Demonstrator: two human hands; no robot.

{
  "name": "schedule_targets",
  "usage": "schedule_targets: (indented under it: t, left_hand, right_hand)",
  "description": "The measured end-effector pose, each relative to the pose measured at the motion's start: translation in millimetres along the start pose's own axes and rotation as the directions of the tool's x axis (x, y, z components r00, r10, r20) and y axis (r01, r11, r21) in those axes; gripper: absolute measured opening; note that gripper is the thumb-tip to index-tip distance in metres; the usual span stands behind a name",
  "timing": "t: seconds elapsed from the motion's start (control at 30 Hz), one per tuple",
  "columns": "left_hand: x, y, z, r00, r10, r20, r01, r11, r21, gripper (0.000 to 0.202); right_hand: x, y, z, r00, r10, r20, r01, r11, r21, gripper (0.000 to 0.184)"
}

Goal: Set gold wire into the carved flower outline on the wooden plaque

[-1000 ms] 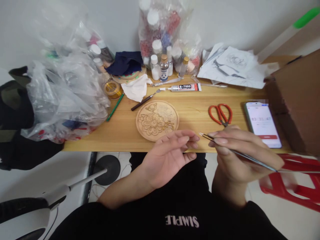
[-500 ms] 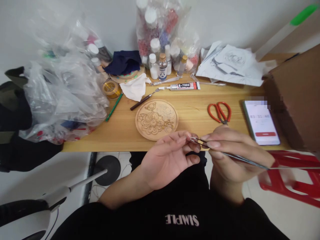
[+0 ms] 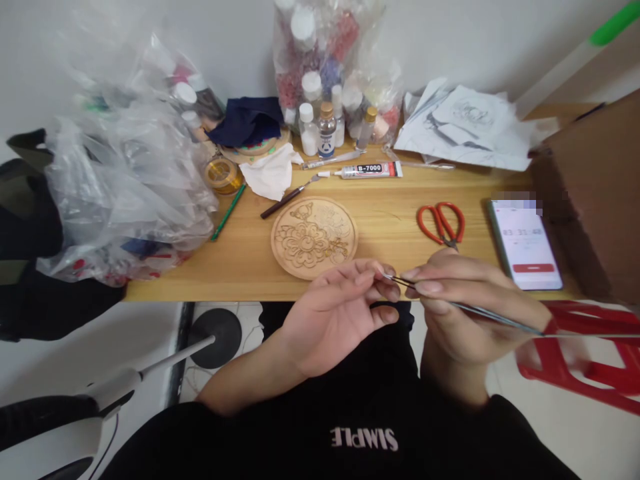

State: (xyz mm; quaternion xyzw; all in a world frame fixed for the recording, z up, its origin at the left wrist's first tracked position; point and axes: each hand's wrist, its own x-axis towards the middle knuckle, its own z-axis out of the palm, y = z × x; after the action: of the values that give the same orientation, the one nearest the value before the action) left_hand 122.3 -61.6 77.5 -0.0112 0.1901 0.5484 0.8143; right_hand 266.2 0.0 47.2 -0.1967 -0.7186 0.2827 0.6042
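My right hand is closed around one pair of thin silver metal tweezers, pinched between thumb and fingers, the handle end running off past my wrist. The tip meets the fingertips of my left hand, which lies palm up with the fingers loosely curled and the thumb drawn in. Whether they pinch anything is too small for me to tell. Both hands hover at the near edge of the light wooden table, above my lap.

On the table I count one round carved wooden disc just beyond my left hand, one pair of red-handled scissors, one lit smartphone, one white glue tube, one green pencil, one dark-handled tool and one crumpled white tissue. Two clear plastic bags hold supplies, with four small bottles standing at the back. A pile of sketched paper sheets lies right, beside a brown cardboard box. The table stands against a white wall; a red plastic stool sits on the pale floor
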Motion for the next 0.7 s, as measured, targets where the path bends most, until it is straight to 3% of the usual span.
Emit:
schedule_targets:
  t: [0.33, 0.7]
  left_hand:
    - [3.2, -2.1, -1.3, 0.997, 0.051, -0.063, -0.046, 0.995, 0.085, 0.009]
    - [3.8, -4.8, -1.9, 0.987, 0.103, -0.122, -0.081, 0.982, 0.169, 0.016]
  right_hand:
    - [-1.9, 2.1, 0.7, 0.999, -0.053, -0.007, 0.053, 0.998, 0.016, 0.024]
    - [2.0, -2.0, -6.9, 0.998, -0.061, -0.002, 0.06, 0.99, -0.125, 0.028]
